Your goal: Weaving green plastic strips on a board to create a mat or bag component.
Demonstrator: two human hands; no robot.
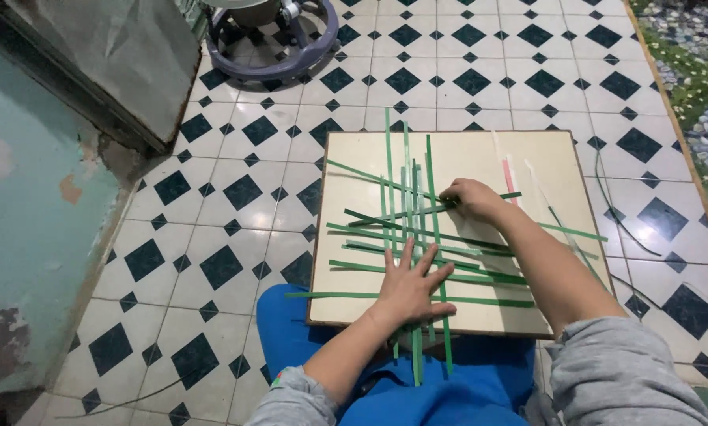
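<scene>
Weaving is partly done: left hand (411, 285) lies flat, released, on green strips (417, 237); right hand (470, 197) pinches one strip's end; outer ends remain loose.

Home floor: patterned tiles (464, 79), peeling wall (30, 205).

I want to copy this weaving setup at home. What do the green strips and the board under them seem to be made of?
Green strips: likely paper or thin plastic ribbon, flat, thin, evenly cut, slightly glossy; which one is hard to tell. Board: seemingly wood or laminated panel, with a smooth cream face and a darker brown edge. The left hand presses the strips flat; the right hand pinches one.
</scene>
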